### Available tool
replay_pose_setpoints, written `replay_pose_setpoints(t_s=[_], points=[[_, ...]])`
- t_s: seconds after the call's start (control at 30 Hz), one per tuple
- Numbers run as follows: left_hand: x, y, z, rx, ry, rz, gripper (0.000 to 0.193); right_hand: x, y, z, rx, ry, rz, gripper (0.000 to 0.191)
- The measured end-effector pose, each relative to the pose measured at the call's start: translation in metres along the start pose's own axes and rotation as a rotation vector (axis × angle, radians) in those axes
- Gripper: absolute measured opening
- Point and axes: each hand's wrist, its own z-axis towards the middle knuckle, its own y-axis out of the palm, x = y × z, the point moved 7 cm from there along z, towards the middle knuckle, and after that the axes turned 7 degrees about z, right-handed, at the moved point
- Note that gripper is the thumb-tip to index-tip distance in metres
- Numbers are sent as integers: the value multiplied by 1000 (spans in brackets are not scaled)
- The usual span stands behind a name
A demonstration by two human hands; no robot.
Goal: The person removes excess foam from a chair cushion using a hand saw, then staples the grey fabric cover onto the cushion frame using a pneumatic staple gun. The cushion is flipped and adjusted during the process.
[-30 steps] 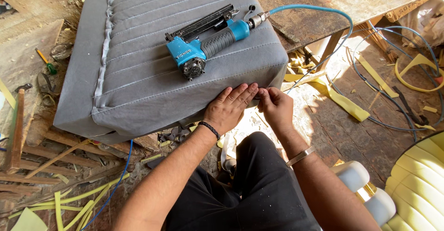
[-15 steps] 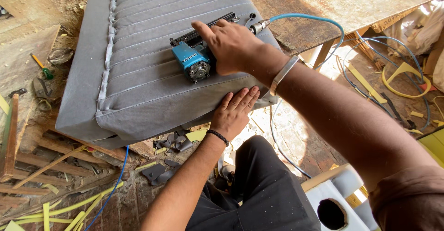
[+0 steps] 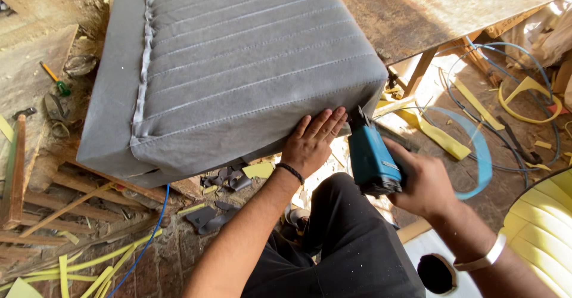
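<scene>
Lower right, the right hand [image 3: 426,185] grips a blue staple gun [image 3: 370,158], nose at the cushion's near edge. Centre, the left hand [image 3: 313,140] presses flat, fingers spread, on the grey cushion [image 3: 238,65]; cover largely fitted, edge fastening unfinished.

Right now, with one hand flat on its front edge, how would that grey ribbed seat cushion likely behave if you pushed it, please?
The grey ribbed seat cushion probably slides as one stiff block, since its corners hold square. It overhangs the wooden workbench, so it might tip towards the left hand. Its smooth cover looks fairly slippery.
</scene>
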Motion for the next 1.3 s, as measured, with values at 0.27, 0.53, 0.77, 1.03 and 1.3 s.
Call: replay_pose_setpoints(t_s=[0.27, 0.53, 0.77, 1.03, 1.3], points=[[2, 12, -13, -2, 12, 5, 80, 40, 31, -1, -89, 92, -196, 83], [3, 11, -11, -20, 14, -31, 80, 27, 23, 15, -120, 107, -236, 66], [0, 10, -16, -36, 14, -82, 76, 28, 28, 16, -189, 167, -247, 73], [-21, 0, -36, -292, -119, -372, 73, 46, 37, 6, -89, 163, -182, 64], [-198, -86, -171, 325, -1189, -299, 88, 48, 65, -1, -8, 256, 20, 74]])
